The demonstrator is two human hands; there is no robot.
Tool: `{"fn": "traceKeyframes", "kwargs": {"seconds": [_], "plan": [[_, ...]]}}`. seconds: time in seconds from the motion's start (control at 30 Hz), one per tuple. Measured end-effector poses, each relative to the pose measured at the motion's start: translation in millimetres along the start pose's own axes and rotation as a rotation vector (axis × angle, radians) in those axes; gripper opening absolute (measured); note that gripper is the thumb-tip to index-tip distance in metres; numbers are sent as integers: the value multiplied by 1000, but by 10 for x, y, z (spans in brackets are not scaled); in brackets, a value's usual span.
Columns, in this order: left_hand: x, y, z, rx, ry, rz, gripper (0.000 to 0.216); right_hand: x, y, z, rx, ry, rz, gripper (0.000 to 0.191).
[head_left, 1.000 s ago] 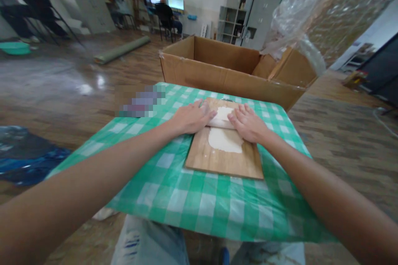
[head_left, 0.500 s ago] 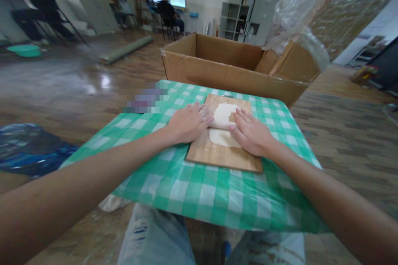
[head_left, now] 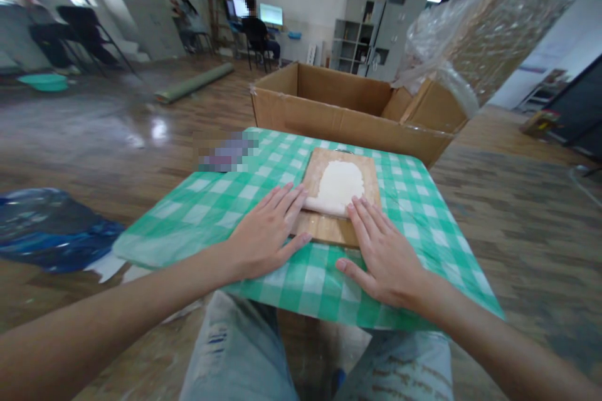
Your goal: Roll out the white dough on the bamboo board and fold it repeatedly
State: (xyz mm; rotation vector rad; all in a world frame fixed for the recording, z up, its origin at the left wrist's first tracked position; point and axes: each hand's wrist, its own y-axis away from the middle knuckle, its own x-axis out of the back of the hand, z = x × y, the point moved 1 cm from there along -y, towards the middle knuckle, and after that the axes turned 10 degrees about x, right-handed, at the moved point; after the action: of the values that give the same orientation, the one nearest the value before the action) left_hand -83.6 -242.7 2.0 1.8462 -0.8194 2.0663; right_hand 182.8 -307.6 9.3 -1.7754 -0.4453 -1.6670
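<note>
A flat sheet of pale dough (head_left: 341, 177) lies on a wooden board (head_left: 324, 229). Across the dough's near edge runs a whitish cylinder that looks like a rolling pin (head_left: 327, 205), its ends hidden under my fingers. My left hand (head_left: 268, 232) is flat with fingers outstretched, their tips at the pin's left end. At the right end rest the fingertips of my right hand (head_left: 383, 247), also open and flat, its thumb spread away to the left. Neither hand wraps round the pin.
The board rests on a table with a green checked cloth (head_left: 310, 291). A blurred-out item (head_left: 228, 153) lies at its far left corner. Behind stands a large cardboard box (head_left: 338, 109) with plastic wrap. A blue plastic bag (head_left: 56, 232) lies left; several people sit farther back.
Both hands and the pin have moved toward me, from the middle of the dough to its near edge. My thumbs now point back over the board's near edge. The view has shifted slightly.
</note>
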Motion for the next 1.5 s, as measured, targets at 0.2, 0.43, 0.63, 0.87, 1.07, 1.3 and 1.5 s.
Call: {"fn": "traceKeyframes", "kwargs": {"seconds": [0.2,0.43,0.63,0.87,1.07,1.3,1.5], "plan": [[29,172,-14,-56,-6,14,82,-12,106,-104,14,19,6,104],[79,268,-30,-90,33,20,87,-4,189,-193,27,58,1,101],[46,-198,-96,-57,27,-29,82,-36,-94,159,-44,-2,-18,91],[-110,-945,-225,25,-2,-61,77,-146,-572,776,-125,-57,-56,94],[-286,-1593,-385,198,50,-178,89,-310,-992,1394,10,38,-57,75],[-387,-2037,-506,209,25,-236,82,-411,-1232,1755,27,53,-48,68],[-372,-1689,-422,238,15,-123,87,-333,-1037,1439,-46,0,9,82]]}}
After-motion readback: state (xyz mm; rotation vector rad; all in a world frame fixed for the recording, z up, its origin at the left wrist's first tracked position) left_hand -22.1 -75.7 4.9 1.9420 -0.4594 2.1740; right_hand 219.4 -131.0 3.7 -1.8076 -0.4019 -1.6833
